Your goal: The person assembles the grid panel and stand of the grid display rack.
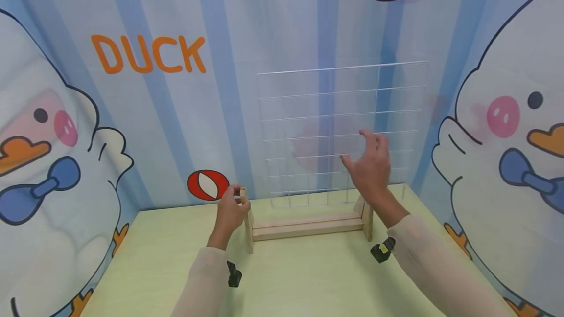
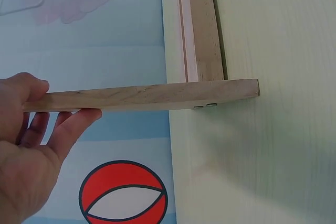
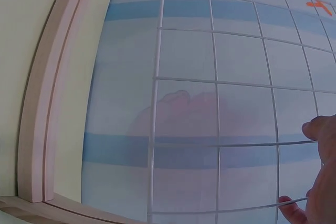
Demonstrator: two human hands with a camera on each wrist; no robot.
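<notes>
Two views, head and left wrist, show the left hand [image 1: 231, 209] gripping the upper end of the left board [image 2: 142, 95] of a wooden stand [image 1: 308, 230]; only the left wrist view makes clear that the thumb lies on one face of this board and the other fingers on the opposite face. That same view also shows two small metal pieces [image 2: 211, 105] low on the outer face of the board, which the head view does not let me see. The stand is upright on the desk [image 1: 299, 278], near its back edge, with a long bar between its two ends. The right hand [image 1: 372, 170] holds a white wire grid [image 3: 216, 83] by its right part, with bent fingers; in the right wrist view the thumb is at one wire and a fingertip at the neighbouring one, while the rest of this hand is cut by the picture's edge. The head view gives the grid as a whole, raised behind the stand and in front of the striped curtain [image 1: 286, 13]; both wrist views show its lower side apart from the bar. A thin dark line along the bar is plain in the right wrist view. The head view alone has the full word DUCK [image 1: 149, 55], and both pale sleeves [image 1: 207, 278].
</notes>
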